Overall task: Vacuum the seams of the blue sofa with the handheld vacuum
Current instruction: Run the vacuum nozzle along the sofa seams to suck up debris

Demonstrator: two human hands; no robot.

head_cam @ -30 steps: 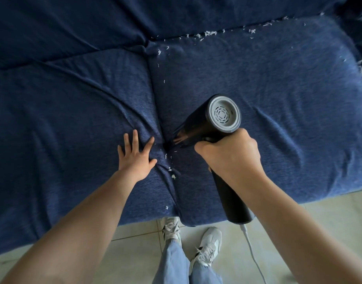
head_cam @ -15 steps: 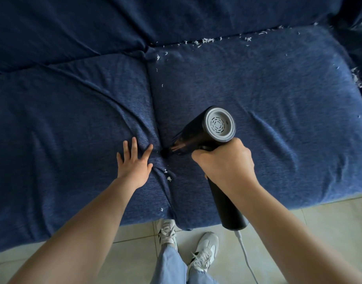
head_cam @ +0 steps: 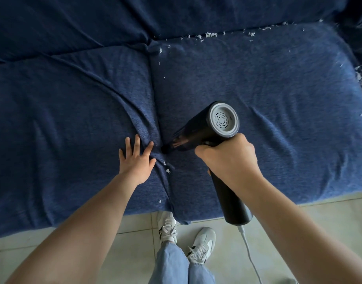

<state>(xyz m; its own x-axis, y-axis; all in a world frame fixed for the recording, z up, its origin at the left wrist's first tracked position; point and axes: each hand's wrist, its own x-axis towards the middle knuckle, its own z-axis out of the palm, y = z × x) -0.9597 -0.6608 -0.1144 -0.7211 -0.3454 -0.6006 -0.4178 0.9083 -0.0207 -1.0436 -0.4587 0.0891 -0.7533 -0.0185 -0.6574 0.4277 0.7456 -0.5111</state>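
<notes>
A person stands in front of a big dark blue cloth sofa [head_cam: 278, 83]. The right hand [head_cam: 229, 158] has its fingers curled tight around the handle of a black handheld vacuum with a round grey back [head_cam: 206, 128]. The vacuum's thin nose points down and left, and its tip sits in the seam between the two seat cushions [head_cam: 158, 128], near the front of the sofa. The left hand [head_cam: 136, 160] lies flat on the left cushion, fingers straight and spread, pressing the cloth just beside the seam. Small white scraps [head_cam: 167, 171] lie by the seam close to the left hand. More white bits [head_cam: 210, 34] sit along the back seam. A white cord [head_cam: 250, 253] hangs from the vacuum's handle over the pale tile floor [head_cam: 135, 253].
</notes>
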